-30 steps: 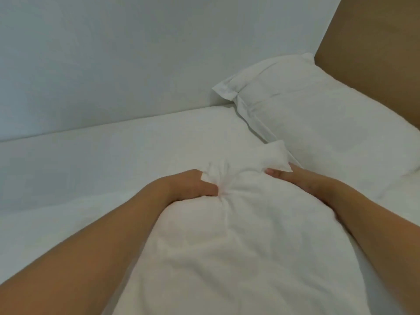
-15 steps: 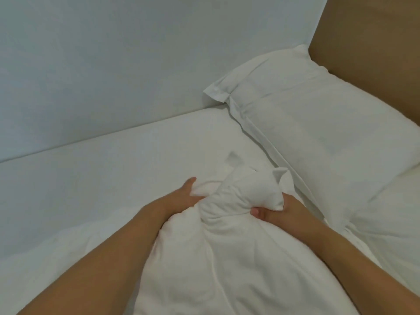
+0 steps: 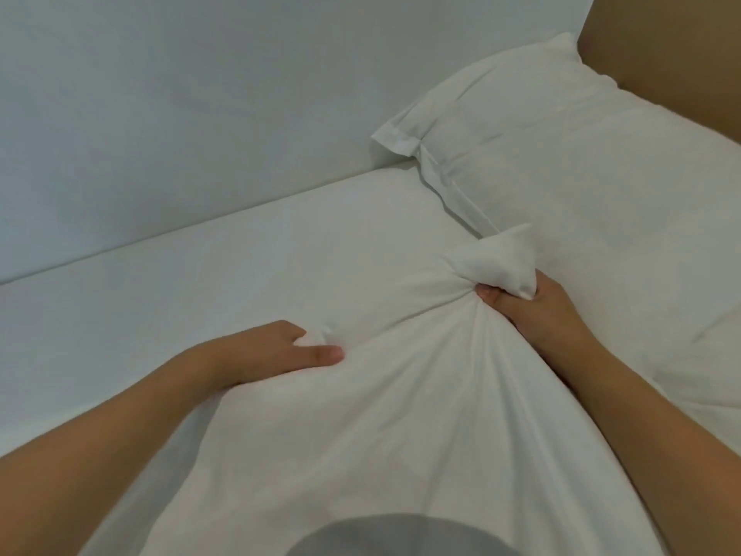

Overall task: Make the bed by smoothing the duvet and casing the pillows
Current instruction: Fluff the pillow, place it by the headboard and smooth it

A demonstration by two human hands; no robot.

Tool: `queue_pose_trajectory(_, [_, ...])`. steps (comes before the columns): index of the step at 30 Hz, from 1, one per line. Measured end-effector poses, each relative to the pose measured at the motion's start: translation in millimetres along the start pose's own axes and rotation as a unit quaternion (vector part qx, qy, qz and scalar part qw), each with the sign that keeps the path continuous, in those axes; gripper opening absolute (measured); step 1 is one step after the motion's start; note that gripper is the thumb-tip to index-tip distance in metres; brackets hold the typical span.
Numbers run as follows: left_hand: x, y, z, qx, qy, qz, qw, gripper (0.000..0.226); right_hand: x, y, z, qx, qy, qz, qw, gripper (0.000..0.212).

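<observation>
Since half a second earlier, the bunched end of the pillowcase (image 3: 503, 270) has been drawn away to the right, toward the cased pillow (image 3: 561, 162), and the two hands have been spread apart. The gathered neck of fabric is gripped in the right hand (image 3: 533, 311), fingers curled round it, with a loose tuft left standing above the fist. A small fold at the pillow's near-left corner is pinched by the left hand (image 3: 276, 351) between thumb and fingers, the thumb laid flat across the cloth. A pillow is seen filling the case, which stretches in taut creases from the right fist down toward the person's body. Both lie on a white bed sheet (image 3: 200, 282). The second pillow is set just beyond the tuft, against a brown headboard (image 3: 673, 50). A pale wall (image 3: 200, 94) runs along the bed's far side.
</observation>
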State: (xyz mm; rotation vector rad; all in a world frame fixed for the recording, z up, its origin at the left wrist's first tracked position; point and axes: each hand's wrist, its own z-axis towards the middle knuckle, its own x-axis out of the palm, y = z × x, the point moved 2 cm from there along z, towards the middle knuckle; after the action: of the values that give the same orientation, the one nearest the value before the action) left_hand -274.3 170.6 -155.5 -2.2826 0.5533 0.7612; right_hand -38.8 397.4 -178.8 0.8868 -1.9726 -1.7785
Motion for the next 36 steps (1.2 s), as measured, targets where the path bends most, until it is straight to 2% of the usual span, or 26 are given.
queue_pose_trajectory(1, [-6,3,-2,0.018,-0.089,0.029,0.995,0.065,0,0,3,-0.005,-0.015,0.005,1.000,0.025])
queue_pose_trajectory(3, [-32,-5,6,0.037,-0.305,0.064,0.949,0.054,3,-4,12,0.010,-0.016,-0.012,1.000,0.037])
queue_pose_trajectory(4, [-43,-9,15,0.020,-0.365,0.087,0.927,0.049,4,-11,19,0.048,0.000,-0.037,0.998,0.051])
queue_pose_trajectory(6, [-43,-18,37,-0.024,-0.349,0.140,0.926,0.038,6,-15,30,0.142,0.010,-0.162,0.976,0.085])
queue_pose_trajectory(7, [-33,-20,43,-0.025,-0.327,0.143,0.934,0.034,7,-10,36,0.157,-0.018,-0.257,0.953,0.098])
queue_pose_trajectory(8, [-17,-22,42,-0.016,-0.327,0.144,0.934,0.032,13,1,36,0.141,-0.057,-0.363,0.919,0.104])
queue_pose_trajectory(9, [0,-25,28,0.005,-0.346,0.139,0.928,0.032,23,17,28,0.073,-0.096,-0.463,0.878,0.103])
queue_pose_trajectory(10, [15,-26,9,0.033,-0.374,0.150,0.915,0.035,36,30,17,-0.034,-0.111,-0.526,0.843,0.097])
queue_pose_trajectory(11, [27,-20,-9,0.037,-0.383,0.179,0.905,0.041,53,39,6,-0.141,-0.075,-0.540,0.826,0.092])
queue_pose_trajectory(12, [33,-10,-25,0.012,-0.366,0.202,0.909,0.048,74,47,-9,-0.195,0.008,-0.537,0.820,0.090])
queue_pose_trajectory(14, [33,30,-43,-0.077,-0.295,0.209,0.929,0.057,112,41,-27,-0.183,0.171,-0.568,0.784,0.084])
queue_pose_trajectory(15, [27,45,-48,-0.096,-0.275,0.194,0.937,0.054,128,35,-28,-0.172,0.206,-0.592,0.760,0.070])
queue_pose_trajectory(16, [19,56,-52,-0.096,-0.283,0.187,0.936,0.050,140,36,-25,-0.173,0.198,-0.607,0.749,0.046])
queue_pose_trajectory(17, [10,61,-53,-0.072,-0.328,0.195,0.922,0.046,150,42,-20,-0.202,0.167,-0.605,0.752,0.024])
queue_pose_trajectory(19, [-19,56,-47,-0.017,-0.445,0.212,0.870,0.043,165,61,-7,-0.305,0.061,-0.596,0.740,0.022])
queue_pose_trajectory(21, [-44,52,-38,-0.026,-0.455,0.197,0.868,0.040,173,74,5,-0.339,-0.038,-0.597,0.726,0.014])
queue_pose_trajectory(23, [-54,60,-39,-0.072,-0.414,0.193,0.887,0.035,190,70,4,-0.278,-0.053,-0.657,0.699,0.006])
queue_pose_trajectory(25, [-32,81,-76,-0.072,-0.390,0.189,0.898,0.043,211,56,-14,-0.222,-0.045,-0.676,0.701,0.013])
queue_pose_trajectory(27, [19,115,-150,-0.050,-0.396,0.212,0.892,0.052,237,46,-54,-0.252,-0.016,-0.620,0.743,0.018])
queue_pose_trajectory(29, [62,165,-212,-0.109,-0.388,0.213,0.890,0.062,265,40,-105,-0.254,0.079,-0.552,0.790,0.034])
queue_pose_trajectory(30, [73,194,-225,-0.152,-0.365,0.192,0.898,0.065,278,37,-125,-0.238,0.138,-0.536,0.798,0.045])
queue_pose_trajectory(31, [77,223,-227,-0.175,-0.333,0.163,0.912,0.065,289,32,-138,-0.228,0.180,-0.540,0.790,0.054])
queue_pose_trajectory(33, [79,269,-212,-0.180,-0.284,0.104,0.936,0.065,305,18,-146,-0.232,0.205,-0.576,0.757,0.062])
queue_pose_trajectory(36, [71,314,-188,-0.228,-0.275,0.042,0.933,0.066,315,9,-138,-0.223,0.193,-0.611,0.734,0.062])
